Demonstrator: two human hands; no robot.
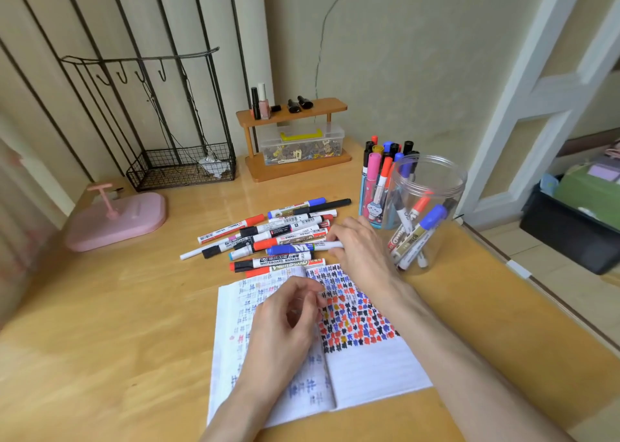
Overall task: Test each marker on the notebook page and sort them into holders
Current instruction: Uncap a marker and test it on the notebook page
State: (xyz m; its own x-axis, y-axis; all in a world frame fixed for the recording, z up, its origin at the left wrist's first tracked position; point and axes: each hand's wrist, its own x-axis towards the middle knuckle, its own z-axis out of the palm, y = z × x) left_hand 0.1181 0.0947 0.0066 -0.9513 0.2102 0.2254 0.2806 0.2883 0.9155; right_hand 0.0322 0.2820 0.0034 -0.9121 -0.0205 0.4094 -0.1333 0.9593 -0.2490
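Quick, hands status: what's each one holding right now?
Left hand: open, fingers loosely curled over the notebook, holding nothing.
Right hand: closed, pinching the end of the blue marker in the pile.

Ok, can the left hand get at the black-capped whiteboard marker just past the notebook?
Probably yes. The left hand is over the notebook, holding nothing, and the black-capped marker lies just beyond the page's top edge, nothing between; the right hand grips a blue-capped marker further right.
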